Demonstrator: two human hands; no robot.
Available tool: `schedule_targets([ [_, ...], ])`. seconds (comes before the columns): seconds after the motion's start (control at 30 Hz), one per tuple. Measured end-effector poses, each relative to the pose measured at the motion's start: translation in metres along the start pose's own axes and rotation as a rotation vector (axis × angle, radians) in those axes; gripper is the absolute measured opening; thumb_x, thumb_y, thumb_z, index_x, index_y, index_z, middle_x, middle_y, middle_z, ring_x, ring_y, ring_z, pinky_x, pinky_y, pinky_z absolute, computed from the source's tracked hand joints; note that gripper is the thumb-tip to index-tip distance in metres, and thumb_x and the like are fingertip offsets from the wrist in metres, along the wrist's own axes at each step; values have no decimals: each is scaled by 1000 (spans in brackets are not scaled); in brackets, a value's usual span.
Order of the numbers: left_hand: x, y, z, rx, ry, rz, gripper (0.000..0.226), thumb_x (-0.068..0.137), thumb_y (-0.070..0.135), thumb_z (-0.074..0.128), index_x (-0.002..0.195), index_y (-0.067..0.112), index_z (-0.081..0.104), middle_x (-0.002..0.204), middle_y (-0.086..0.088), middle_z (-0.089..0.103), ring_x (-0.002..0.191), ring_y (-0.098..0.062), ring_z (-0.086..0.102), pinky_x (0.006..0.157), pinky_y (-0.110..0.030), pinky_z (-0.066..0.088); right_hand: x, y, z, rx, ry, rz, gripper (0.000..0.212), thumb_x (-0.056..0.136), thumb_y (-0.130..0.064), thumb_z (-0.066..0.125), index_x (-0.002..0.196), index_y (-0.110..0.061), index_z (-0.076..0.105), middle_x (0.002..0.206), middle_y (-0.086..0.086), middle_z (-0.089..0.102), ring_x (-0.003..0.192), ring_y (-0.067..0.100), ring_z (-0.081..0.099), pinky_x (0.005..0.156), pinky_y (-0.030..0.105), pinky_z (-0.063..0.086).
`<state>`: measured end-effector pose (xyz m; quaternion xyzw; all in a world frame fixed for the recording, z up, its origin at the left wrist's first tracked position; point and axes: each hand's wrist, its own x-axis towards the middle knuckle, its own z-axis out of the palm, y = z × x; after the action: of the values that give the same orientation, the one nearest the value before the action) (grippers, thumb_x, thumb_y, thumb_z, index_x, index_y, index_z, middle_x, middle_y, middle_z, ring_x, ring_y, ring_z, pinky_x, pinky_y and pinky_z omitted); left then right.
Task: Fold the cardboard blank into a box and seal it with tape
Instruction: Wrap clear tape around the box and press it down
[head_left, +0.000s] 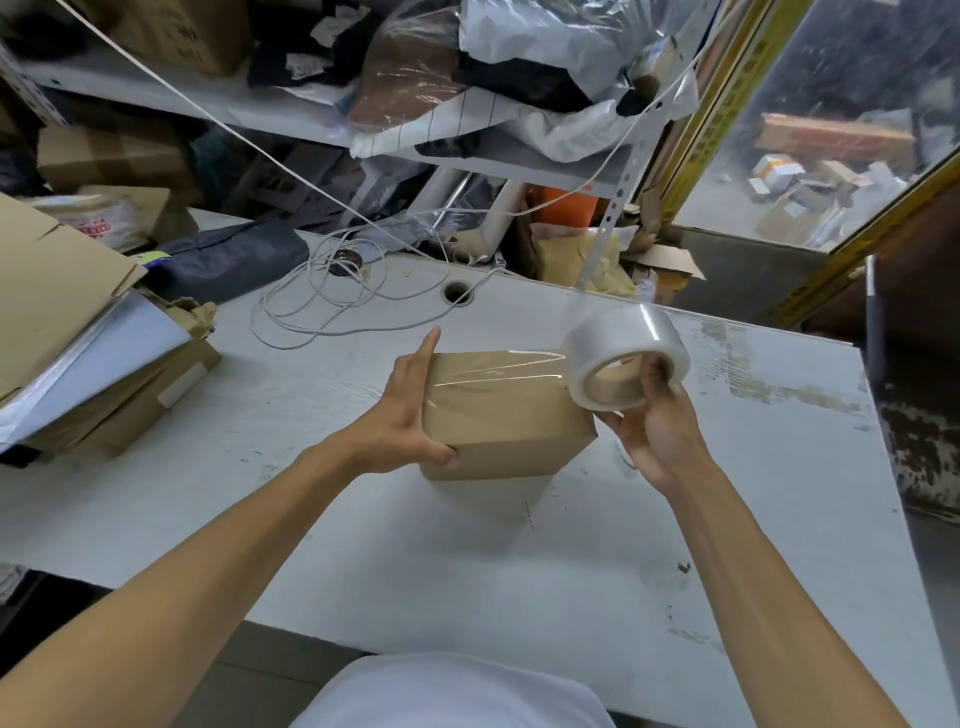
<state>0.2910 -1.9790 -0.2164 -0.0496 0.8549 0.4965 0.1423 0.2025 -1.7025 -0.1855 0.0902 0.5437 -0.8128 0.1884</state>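
A small brown cardboard box (498, 421), folded up with its flaps closed, sits on the white table (467, 561). My left hand (405, 415) grips its left end, thumb on the near side and fingers along the far side. My right hand (654, 421) holds a roll of clear tape (623, 353) at the box's right end, fingers hooked through the core. A strip of clear tape runs from the roll leftward across the top of the box.
A stack of flat cardboard and a white sheet (78, 338) lies at the left. A coiled white cable (332, 291) and a cable hole (457, 292) are behind the box. Cluttered shelves (415, 104) stand at the back. The table's right edge drops off near a dark gap (914, 415).
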Motion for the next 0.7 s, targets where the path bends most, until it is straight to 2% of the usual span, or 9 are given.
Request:
schedule_targets([
  [0.1, -1, 1, 1, -8, 9, 32, 131, 63, 18, 84, 144, 68, -6, 134, 8, 24, 126, -16, 33, 104, -36, 45, 1, 1, -3, 1, -8, -6, 23, 104, -27, 44, 118, -17, 59, 109, 3, 68, 103, 21, 69, 90, 48, 58],
  [0.23, 1, 0, 2, 4, -14, 42, 119, 64, 17, 84, 143, 70, 12, 133, 2, 24, 124, -4, 30, 101, -26, 44, 0, 1, -3, -1, -18, -3, 21, 104, -27, 44, 114, -17, 60, 103, 0, 70, 102, 20, 69, 91, 47, 57],
  [0.37, 2, 3, -1, 45, -45, 4, 116, 67, 17, 84, 143, 69, 14, 132, 6, 20, 123, -19, 35, 94, -26, 49, 1, 1, -5, -10, -26, -4, 21, 101, -29, 48, 114, -19, 61, 105, 0, 71, 102, 20, 69, 91, 47, 57],
  [0.5, 1, 6, -3, 90, -65, -31, 120, 67, 20, 84, 144, 69, 7, 132, 10, 18, 121, -23, 37, 92, -33, 55, 5, -1, -9, 3, -47, -12, 35, 88, -33, 56, 119, -19, 60, 106, 0, 72, 102, 21, 70, 87, 47, 59],
  [0.6, 0, 8, -3, 116, -70, -36, 123, 68, 21, 83, 145, 67, 0, 132, 12, 17, 123, -23, 36, 93, -30, 52, 11, -3, -16, -13, -52, -25, 41, 97, -26, 51, 135, -12, 51, 120, 7, 66, 112, 28, 64, 83, 48, 60],
  [0.63, 0, 8, -3, 125, -70, -35, 123, 68, 21, 83, 146, 66, -1, 132, 12, 17, 123, -22, 36, 93, -29, 52, 13, -2, -18, -18, -48, -26, 46, 98, -26, 51, 141, -9, 46, 126, 10, 62, 118, 32, 61, 82, 48, 60],
  [0.7, 0, 9, -4, 142, -73, -38, 124, 68, 22, 83, 146, 65, -3, 132, 13, 17, 122, -22, 37, 92, -28, 52, 14, -1, -21, -27, -39, -30, 70, 88, -36, 67, 146, -9, 40, 132, 14, 57, 123, 36, 58, 80, 49, 60],
])
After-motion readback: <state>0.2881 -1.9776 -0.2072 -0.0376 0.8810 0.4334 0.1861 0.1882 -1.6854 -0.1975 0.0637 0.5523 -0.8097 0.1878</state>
